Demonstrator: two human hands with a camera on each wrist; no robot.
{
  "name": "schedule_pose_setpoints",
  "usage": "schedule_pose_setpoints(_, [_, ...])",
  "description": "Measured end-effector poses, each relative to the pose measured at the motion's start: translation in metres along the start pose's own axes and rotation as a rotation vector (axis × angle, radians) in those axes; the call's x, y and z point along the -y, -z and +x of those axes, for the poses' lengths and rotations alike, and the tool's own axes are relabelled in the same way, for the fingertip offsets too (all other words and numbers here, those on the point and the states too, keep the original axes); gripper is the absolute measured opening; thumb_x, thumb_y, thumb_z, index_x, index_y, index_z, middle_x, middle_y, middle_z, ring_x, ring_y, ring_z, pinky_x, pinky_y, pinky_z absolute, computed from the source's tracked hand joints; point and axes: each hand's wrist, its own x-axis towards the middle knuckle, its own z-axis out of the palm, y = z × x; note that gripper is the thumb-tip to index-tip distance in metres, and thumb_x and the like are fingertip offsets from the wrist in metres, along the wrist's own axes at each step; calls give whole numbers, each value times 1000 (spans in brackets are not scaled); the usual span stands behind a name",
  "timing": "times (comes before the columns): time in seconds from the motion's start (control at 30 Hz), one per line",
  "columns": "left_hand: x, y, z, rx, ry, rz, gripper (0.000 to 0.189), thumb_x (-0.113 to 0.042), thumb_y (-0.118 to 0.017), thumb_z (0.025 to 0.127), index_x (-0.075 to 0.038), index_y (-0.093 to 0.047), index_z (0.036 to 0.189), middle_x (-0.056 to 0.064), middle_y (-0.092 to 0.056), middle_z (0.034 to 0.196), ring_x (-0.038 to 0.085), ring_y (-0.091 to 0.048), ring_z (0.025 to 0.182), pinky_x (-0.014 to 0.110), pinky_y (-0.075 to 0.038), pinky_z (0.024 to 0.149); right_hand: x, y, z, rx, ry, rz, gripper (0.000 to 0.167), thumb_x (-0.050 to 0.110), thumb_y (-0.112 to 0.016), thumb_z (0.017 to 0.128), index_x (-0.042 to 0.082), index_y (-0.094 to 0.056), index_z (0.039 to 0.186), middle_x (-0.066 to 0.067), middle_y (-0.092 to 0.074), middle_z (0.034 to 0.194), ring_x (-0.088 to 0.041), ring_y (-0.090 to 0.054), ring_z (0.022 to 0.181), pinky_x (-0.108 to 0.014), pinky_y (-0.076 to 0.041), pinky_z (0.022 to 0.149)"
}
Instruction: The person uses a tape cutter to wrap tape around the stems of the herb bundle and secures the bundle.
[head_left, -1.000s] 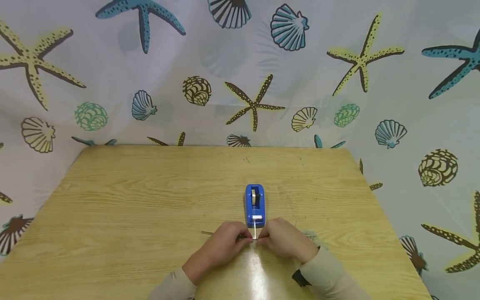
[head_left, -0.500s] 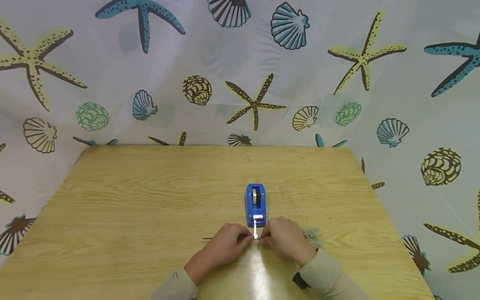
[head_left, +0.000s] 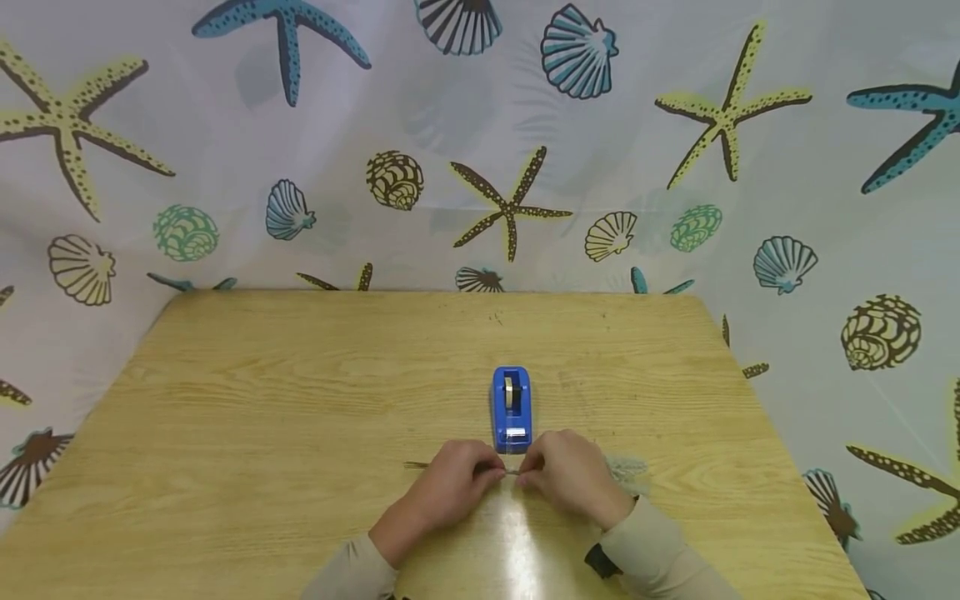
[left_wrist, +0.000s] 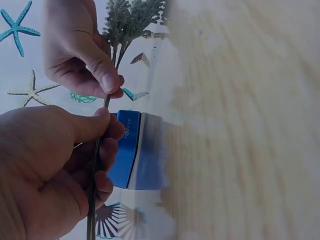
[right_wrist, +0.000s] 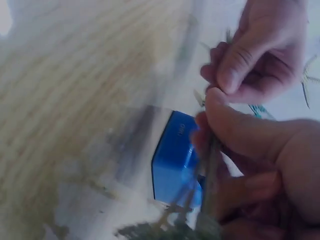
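Both hands are around a thin bundle of plant stems [left_wrist: 93, 200], just in front of a blue tape dispenser [head_left: 498, 421]. My left hand [head_left: 453, 487] pinches the stems between thumb and fingers, their bare ends running out past the palm. Close beside it, my right hand [head_left: 573, 479] pinches the same bundle nearer its green leafy heads [left_wrist: 131, 22]. A short length of stem shows between the fingertips. Whether tape is wrapped there cannot be made out. The right wrist view is blurred, with the leafy heads at its bottom edge.
The dispenser stands on a wooden table [head_left: 300, 375] and carries a tape roll [head_left: 509, 393]. Behind the table and along its sides hangs a white cloth [head_left: 315, 142] printed with shells and starfish.
The bright tape strip running from the dispenser to the stems no longer shows clearly. Both hands have moved slightly toward the dispenser, still holding the stems.
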Motion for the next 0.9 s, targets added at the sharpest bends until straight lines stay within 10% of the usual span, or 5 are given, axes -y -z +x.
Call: schedule_pose_setpoints(0.9, [3,12,2,-56,108,-62,6,-19,-76,88,-18,-79,83,-9,-73,81,2,-63,76,21,-52,71,-15,4,4,28,23,197,6,17,-83,81,14,-78,79,6,-72,73,-5,-60,65,-23,-49,61])
